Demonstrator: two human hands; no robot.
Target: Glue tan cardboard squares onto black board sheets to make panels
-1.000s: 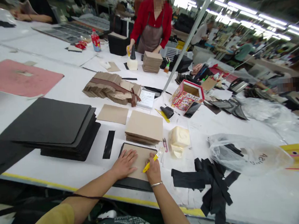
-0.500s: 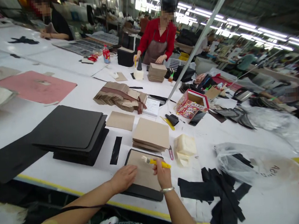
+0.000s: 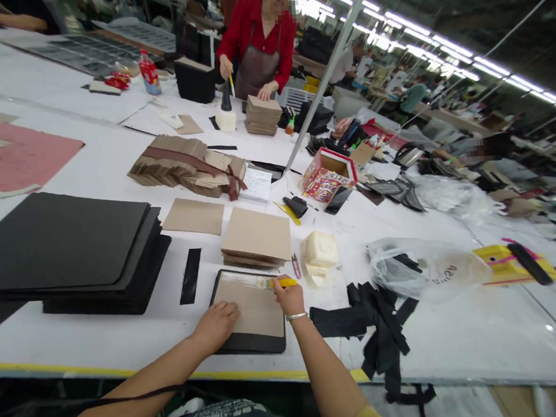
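On the worktable (image 3: 117, 354), directly in front of the person, a tan board (image 3: 256, 308) is lying over a black sheet (image 3: 259, 343), with a wide dark margin showing along the near side and narrower ones along the far and left sides. The right hand (image 3: 290, 298) is pinching the yellow handle of a brush (image 3: 290, 282) between thumb and fingers, and the bristles are touching the board near its far edge, where a whitish, wet-looking band is running across. The left hand (image 3: 217, 327) is lying palm down at the board's left edge, its fingers slightly bent and close together. A stack of tan boards (image 3: 256, 235) is standing just beyond, and a pale block-like container (image 3: 321, 250) is sitting to its right, beside the snips (image 3: 296, 265). For an even coat, the brush is probably needing a low angle, light pressure and overlapping passes parallel to the far edge. The left hand is best pressing on dry surface, well clear of the wet band, so that the board is not creeping over the sheet. Excess on the bristles is risking ridges or spill onto the black margin, so the edge strokes are calling for a sparing load
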